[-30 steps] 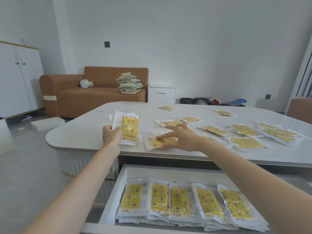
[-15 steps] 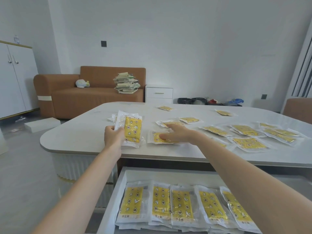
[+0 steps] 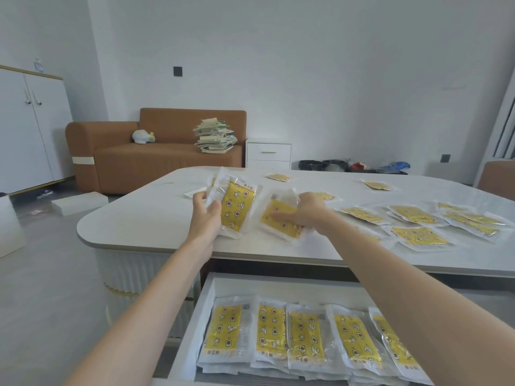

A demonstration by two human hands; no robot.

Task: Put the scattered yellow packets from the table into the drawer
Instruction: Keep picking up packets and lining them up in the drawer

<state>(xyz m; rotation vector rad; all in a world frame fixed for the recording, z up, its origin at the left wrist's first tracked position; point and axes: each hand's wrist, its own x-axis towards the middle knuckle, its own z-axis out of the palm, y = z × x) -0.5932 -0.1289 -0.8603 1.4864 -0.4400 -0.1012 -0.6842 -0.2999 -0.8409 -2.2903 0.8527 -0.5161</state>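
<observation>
- Our left hand [image 3: 206,215] curls round a stack of yellow packets [image 3: 238,208], held upright over the table [image 3: 133,221]
- Our right hand [image 3: 308,214] grips a single packet [image 3: 278,222] just right of that stack
- Loose packets [image 3: 418,236] lie scattered further right
- The open drawer [image 3: 207,302] near us holds a row of packets [image 3: 303,338]

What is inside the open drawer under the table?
The drawer holds a row of five visible yellow packets, lying on more packets whose edges show. The right forearm covers the row's right end; the stacks' depth cannot be seen.
</observation>
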